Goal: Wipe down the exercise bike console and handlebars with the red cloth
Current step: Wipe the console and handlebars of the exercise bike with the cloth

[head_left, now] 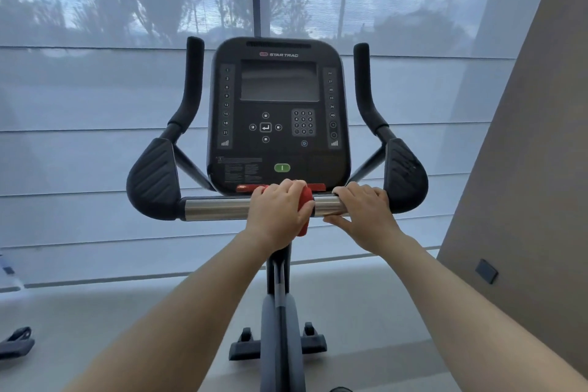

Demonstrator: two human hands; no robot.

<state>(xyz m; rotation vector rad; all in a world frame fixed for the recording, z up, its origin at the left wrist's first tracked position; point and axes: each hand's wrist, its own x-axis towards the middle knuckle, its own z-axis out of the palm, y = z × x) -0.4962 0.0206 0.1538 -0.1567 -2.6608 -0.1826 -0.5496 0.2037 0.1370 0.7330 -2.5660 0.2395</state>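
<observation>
while the left hand [277,212] curls the red cloth [306,200] round the chrome handlebar [219,208] at 6 o'clock of the console [278,111], the right hand [362,212] grips bare bar; best slid along under even pressure.

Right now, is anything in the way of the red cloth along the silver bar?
Yes. The right hand grips the silver bar just right of the red cloth, which the left hand holds. Leftward, the bar is bare.

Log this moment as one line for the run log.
stage: bar wipe | left hand: holds cloth on bar | right hand: grips bar | console: screen dark
</observation>
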